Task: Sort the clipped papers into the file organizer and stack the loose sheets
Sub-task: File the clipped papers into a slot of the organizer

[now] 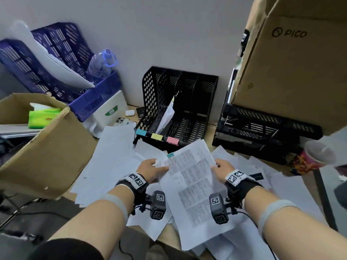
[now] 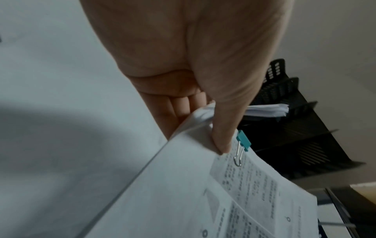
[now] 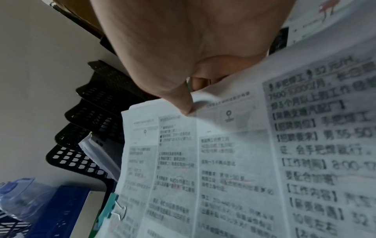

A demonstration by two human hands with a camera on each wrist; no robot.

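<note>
Both hands hold a printed paper bundle (image 1: 195, 182) fastened by a teal binder clip (image 1: 170, 155) at its top left corner. My left hand (image 1: 153, 167) pinches that corner beside the clip (image 2: 243, 142), thumb on top (image 2: 221, 136). My right hand (image 1: 222, 167) pinches the bundle's right edge, thumb on the print (image 3: 183, 103). The black file organizer (image 1: 180, 102) stands just beyond, with blue, yellow and pink labels on its front lip and one white bundle (image 1: 167, 115) leaning in its left slot. Loose white sheets (image 1: 112, 152) cover the desk below.
An open cardboard box (image 1: 43, 143) with a green tissue pack sits at the left. Purple baskets (image 1: 56, 68) and a water bottle (image 1: 101, 64) stand behind it. At the right are black stacked trays (image 1: 262, 128), a large PICO carton (image 1: 293, 62) and a patterned cup (image 1: 311, 158).
</note>
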